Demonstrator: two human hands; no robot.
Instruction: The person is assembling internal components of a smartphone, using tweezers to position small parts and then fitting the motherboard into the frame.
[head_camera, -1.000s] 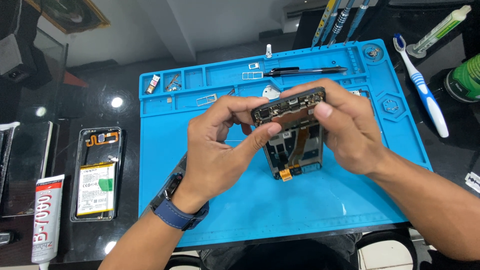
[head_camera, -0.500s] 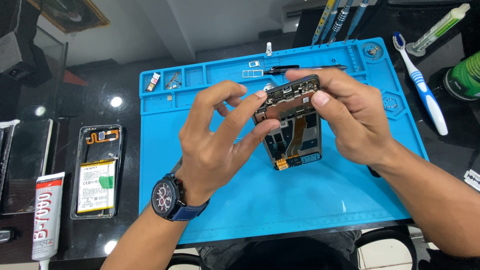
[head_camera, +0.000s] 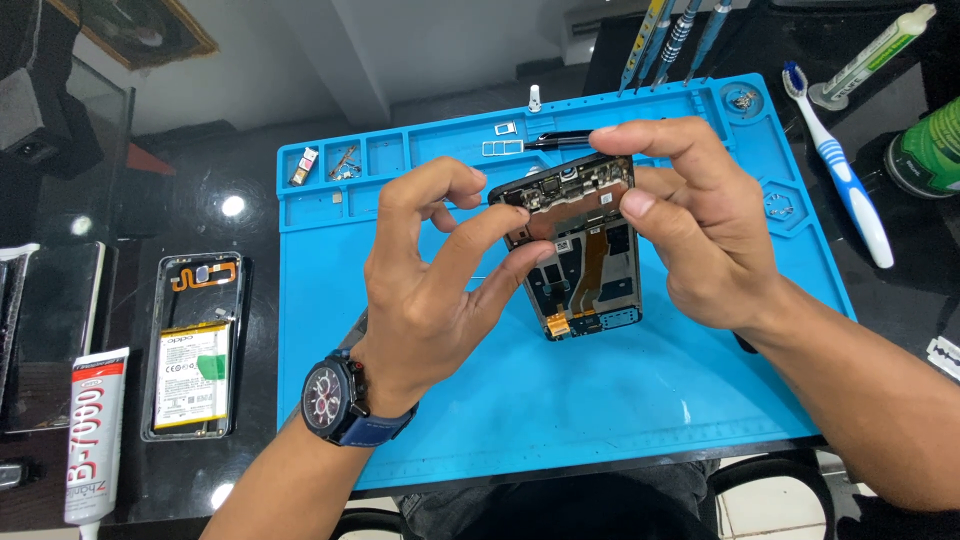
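Phone frame (head_camera: 585, 270), opened up with its inner boards and an orange flex cable showing, is held tilted above the middle of the blue work mat (head_camera: 620, 420), its lower end close to the mat; whether it touches cannot be told. From the left edge of the dark tabletop (head_camera: 250, 180): a white glue tube (head_camera: 93, 435) lies near the front corner, and just beside it a phone back shell (head_camera: 195, 345) with a battery rests flat, clear of the mat. Next comes the left hand (head_camera: 430, 290), a dark wristwatch (head_camera: 335, 398) on its wrist; its thumb and forefinger are pinched against the frame's left edge and upper corner, the other fingers curled loose. The right hand (head_camera: 690, 230) grips the frame's top right, thumb on the face, forefinger hooked over the upper rim. Beyond the mat's right edge lies a blue and white toothbrush (head_camera: 838, 165).
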